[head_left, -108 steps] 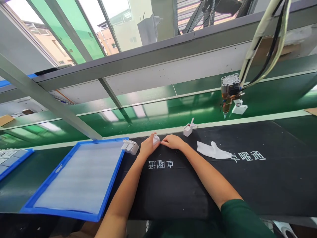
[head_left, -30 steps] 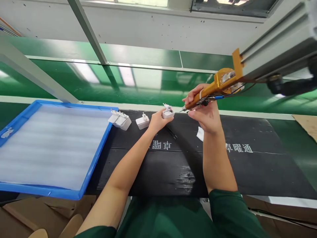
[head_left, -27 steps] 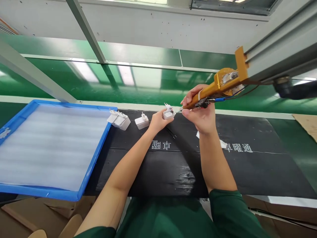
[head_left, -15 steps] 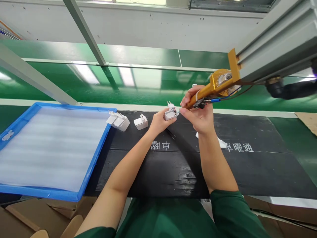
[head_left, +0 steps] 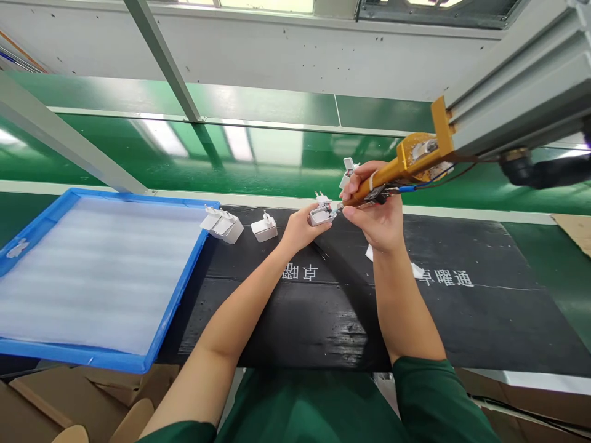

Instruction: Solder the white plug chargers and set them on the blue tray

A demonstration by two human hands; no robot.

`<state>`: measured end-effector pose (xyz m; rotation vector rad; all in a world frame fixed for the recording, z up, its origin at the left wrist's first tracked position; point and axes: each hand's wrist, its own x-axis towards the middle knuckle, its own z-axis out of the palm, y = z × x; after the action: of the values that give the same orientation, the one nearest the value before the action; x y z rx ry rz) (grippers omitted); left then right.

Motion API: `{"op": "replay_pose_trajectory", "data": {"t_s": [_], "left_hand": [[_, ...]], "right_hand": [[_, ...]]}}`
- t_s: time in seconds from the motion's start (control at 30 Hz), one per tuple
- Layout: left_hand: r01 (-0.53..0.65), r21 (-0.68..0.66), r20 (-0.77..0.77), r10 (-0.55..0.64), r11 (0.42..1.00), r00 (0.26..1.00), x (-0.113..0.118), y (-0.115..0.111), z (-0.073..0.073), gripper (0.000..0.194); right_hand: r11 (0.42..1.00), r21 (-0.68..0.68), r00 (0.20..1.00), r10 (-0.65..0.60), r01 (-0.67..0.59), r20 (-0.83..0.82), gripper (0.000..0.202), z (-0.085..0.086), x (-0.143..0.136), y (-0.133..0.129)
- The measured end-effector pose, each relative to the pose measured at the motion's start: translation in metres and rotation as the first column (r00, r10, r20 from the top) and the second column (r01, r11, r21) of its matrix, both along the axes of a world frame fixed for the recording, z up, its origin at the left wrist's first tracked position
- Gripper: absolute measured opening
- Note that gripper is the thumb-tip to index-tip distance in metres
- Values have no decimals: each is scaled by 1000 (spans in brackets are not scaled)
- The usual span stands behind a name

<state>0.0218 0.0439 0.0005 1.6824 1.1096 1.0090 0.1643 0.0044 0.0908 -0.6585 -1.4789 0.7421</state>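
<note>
My left hand (head_left: 300,232) is closed around an opened white plug charger (head_left: 322,216), its case facing up with small parts and wires showing inside. Just to its right, my right hand (head_left: 376,212) has thumb and forefinger pinched close to the case; what they hold is hidden. A gold-coloured tool with wires (head_left: 388,175) crosses in front of that hand, its end by the fingertips. Another opened white charger (head_left: 349,169) shows behind the right fingers; whether they touch it I cannot tell. Further left stand a single white charger (head_left: 265,229) and a few grouped ones (head_left: 224,225).
A blue tray (head_left: 159,332) lined with white foam lies at the left. Black sheeting with white lettering (head_left: 295,320) covers the work surface. Crumpled white paper (head_left: 417,271) lies beyond my right forearm. A thick grey metal arm (head_left: 512,98) reaches in from the upper right.
The opened charger behind my right fingers shows much more and sits further left. Both hands keep nearly the same pose by the held charger; the whole view has shifted slightly.
</note>
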Motion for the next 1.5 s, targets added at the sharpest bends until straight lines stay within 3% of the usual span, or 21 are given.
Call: {"op": "replay_pose_trajectory", "data": {"t_s": [0.17, 0.33, 0.6, 0.77, 0.87, 0.97, 1.13, 1.23, 1.37, 1.5], "left_hand": [[51, -47, 73, -47, 998, 996, 6, 0, -11, 44], [119, 18, 179, -121, 993, 977, 14, -7, -12, 29], [124, 49, 348, -133, 991, 928, 19, -9, -13, 43], [114, 29, 299, -117, 993, 947, 18, -8, -15, 35], [24, -30, 173, -18, 999, 985, 10, -1, -14, 28], [-97, 22, 41, 96, 995, 995, -4, 6, -1, 31], [-168, 150, -51, 177, 974, 983, -28, 0, 48, 30], [-130, 158, 40, 126, 979, 991, -37, -13, 73, 29], [-42, 159, 149, 18, 986, 989, -45, -28, 96, 34], [58, 142, -5, -58, 988, 998, -56, -44, 107, 36]], "right_hand": [[1000, 13, 1000, 14, -14, -3, 41, 4, -10, -6], [997, 43, 997, 71, -71, 8, 39, 9, -19, -13], [999, 6, 999, 43, -43, -15, 33, 9, -20, -15], [997, 5, 997, 79, -79, -13, 42, 7, -16, -14], [991, 6, 990, 133, -133, -42, 43, 6, -12, -11], [989, -2, 987, 149, -150, -62, 37, 7, -7, -8], [995, -61, 997, 80, -81, -25, 35, 5, 7, -3], [992, -69, 994, 105, -108, -36, 30, 2, 14, 1], [987, -74, 989, 136, -140, -58, 27, -2, 22, 5], [984, -143, 994, 105, -110, -41, 26, -3, 32, 1]]}}
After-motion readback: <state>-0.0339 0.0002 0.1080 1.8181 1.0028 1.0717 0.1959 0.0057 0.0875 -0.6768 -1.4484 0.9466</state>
